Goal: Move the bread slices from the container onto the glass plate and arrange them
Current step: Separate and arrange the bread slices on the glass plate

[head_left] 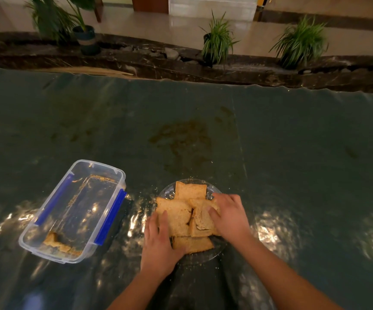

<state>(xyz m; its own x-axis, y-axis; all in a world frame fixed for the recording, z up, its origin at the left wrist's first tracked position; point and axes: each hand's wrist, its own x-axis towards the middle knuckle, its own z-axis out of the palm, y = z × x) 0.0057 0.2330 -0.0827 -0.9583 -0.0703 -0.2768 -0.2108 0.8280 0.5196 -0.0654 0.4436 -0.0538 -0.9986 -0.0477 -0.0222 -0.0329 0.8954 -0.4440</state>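
Several brown bread slices (180,217) lie overlapping on the round glass plate (167,190) near the table's front. My left hand (158,245) rests flat on the plate's left side, fingers on a slice. My right hand (229,217) lies on the right side, fingers pressing a torn slice (200,222). One slice (190,190) sits at the far side, another (192,243) at the near side. The clear container (46,220) with blue latches stands to the left, holding only a broken piece (57,242) and crumbs.
A dark green shiny cloth (293,142) covers the table, with a brownish stain (181,139) beyond the plate and crumbs around it. Behind the table's far edge runs a dark marble ledge with potted plants (218,40).
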